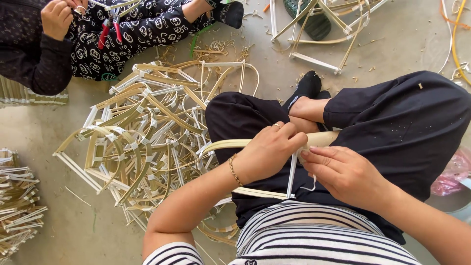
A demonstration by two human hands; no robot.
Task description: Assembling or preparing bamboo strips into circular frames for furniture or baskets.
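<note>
Striped shirt at bottom edge, closest to lens; black trousers just above, legs crossed on concrete floor. Left hand closed over curved bamboo strip frame held across lap, fingers curled down tight on the strip where a white upright stick meets it. Ring on one finger, bead bracelet at wrist. Right hand just beside left, fingertips pressed together near the joint, touching the strip end and a thin white thread hanging below; cannot tell if thread is actually pinched. Frame lower strip runs under left forearm, resting on trousers. Black-socked foot tucked beyond the knee.

Left of the lap: big loose pile of finished bamboo frames, tangled, touching the trouser leg. More stacked frames at far left edge, well apart. Another frame cluster at top centre. Shavings scattered over floor. Pink plastic bag at right edge beside the knee.

Top left: second person in patterned dark clothes, hand raised, red-handled pliers on the lap.
</note>
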